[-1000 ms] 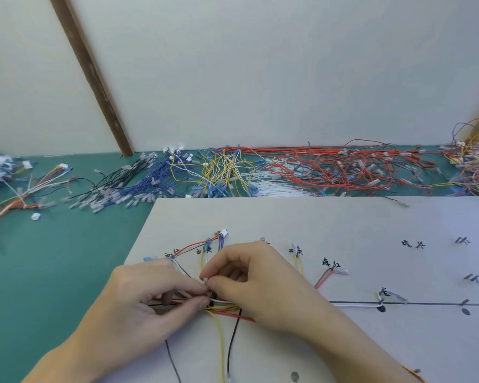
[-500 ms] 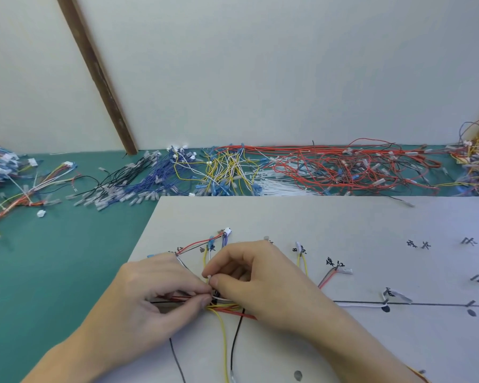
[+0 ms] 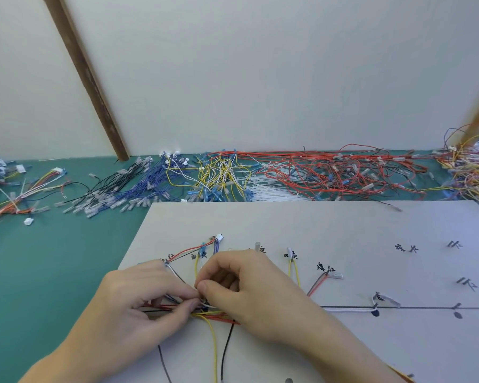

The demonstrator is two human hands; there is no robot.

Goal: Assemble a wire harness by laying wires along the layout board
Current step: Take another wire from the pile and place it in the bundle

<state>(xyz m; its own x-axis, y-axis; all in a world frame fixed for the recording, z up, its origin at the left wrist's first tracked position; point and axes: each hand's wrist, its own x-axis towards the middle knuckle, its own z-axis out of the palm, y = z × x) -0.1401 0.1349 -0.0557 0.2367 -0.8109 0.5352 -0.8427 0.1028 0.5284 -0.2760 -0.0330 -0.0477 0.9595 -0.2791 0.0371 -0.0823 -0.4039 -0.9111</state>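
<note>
The grey layout board point(image 3: 315, 225) lies on the green table, marked with handwritten labels and a black line. A wire bundle point(image 3: 205, 312) of red, yellow, black, blue and white wires crosses the board's left part. My left hand point(image 3: 138, 302) and my right hand point(image 3: 249, 291) meet over that bundle, thumbs and forefingers pinching it at one spot. Wire ends fan out behind the hands toward labels, one with a white connector point(image 3: 219, 238). A yellow wire point(image 3: 214, 344) and a black wire point(image 3: 226, 349) trail toward me. A white wire point(image 3: 349, 308) follows the black line.
Loose stock wires lie along the wall: black and blue ones point(image 3: 127, 186), yellow ones point(image 3: 219, 175), white ones point(image 3: 274, 193), red ones point(image 3: 338, 172). A mixed harness point(image 3: 20, 197) sits far left, another tangle point(image 3: 470, 172) far right. A brown wooden strip point(image 3: 86, 78) leans on the wall.
Both hands stay on the same spot of the bundle, fingers shifting only slightly. The view has drifted a little.
</note>
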